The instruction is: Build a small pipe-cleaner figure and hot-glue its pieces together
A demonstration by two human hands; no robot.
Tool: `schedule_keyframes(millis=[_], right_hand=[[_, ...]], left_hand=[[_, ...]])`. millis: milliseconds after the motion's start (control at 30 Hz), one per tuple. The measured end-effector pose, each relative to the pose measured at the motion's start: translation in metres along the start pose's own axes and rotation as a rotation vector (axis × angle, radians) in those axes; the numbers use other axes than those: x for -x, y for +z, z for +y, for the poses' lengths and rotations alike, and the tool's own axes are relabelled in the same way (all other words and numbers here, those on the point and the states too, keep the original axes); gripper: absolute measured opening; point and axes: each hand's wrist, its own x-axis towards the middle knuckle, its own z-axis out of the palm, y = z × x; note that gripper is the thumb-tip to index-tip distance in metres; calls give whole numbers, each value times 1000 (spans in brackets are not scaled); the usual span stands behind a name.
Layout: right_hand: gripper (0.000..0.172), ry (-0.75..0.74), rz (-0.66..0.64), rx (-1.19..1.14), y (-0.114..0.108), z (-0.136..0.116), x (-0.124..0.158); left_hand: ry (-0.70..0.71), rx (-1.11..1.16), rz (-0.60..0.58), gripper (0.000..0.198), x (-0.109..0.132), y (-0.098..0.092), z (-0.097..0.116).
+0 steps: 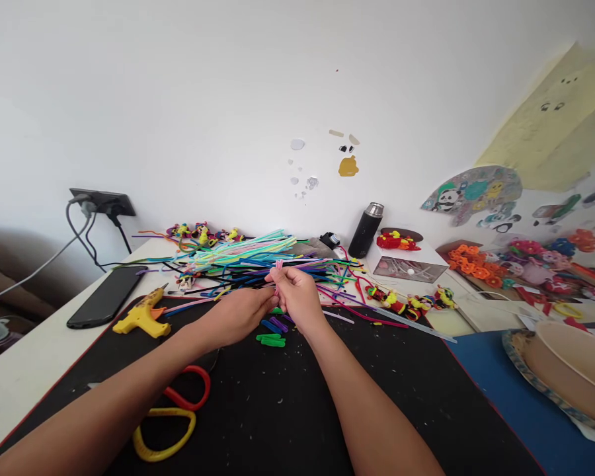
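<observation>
Toward the back edge of the bench [34, 370], the right hand [298, 296] pinches pink fuzzy sticks [279, 264] upright; left hand [248, 309] just beside, grip hidden.

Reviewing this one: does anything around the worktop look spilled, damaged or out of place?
Nothing looks spilled or plainly broken. Pale specks litter the black mat, showing up as untidy debris, and the wall bears scattered, irregular sticker-like patches. The black bottle appears to lean, though that may be lens distortion.
</observation>
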Motion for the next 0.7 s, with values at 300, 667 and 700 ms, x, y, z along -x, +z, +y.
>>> schedule_keyframes(millis=[300, 667, 700], right_hand=[[46, 14, 24, 20, 0, -3, 3], [49, 22, -68, -70, 2, -5, 4], [48, 26, -85, -60, 3, -4, 4]], left_hand=[[48, 158, -31, 40, 2, 0, 7], [-86, 642, 64, 54, -4, -2, -4], [-79, 628, 65, 55, -4, -2, -5]])
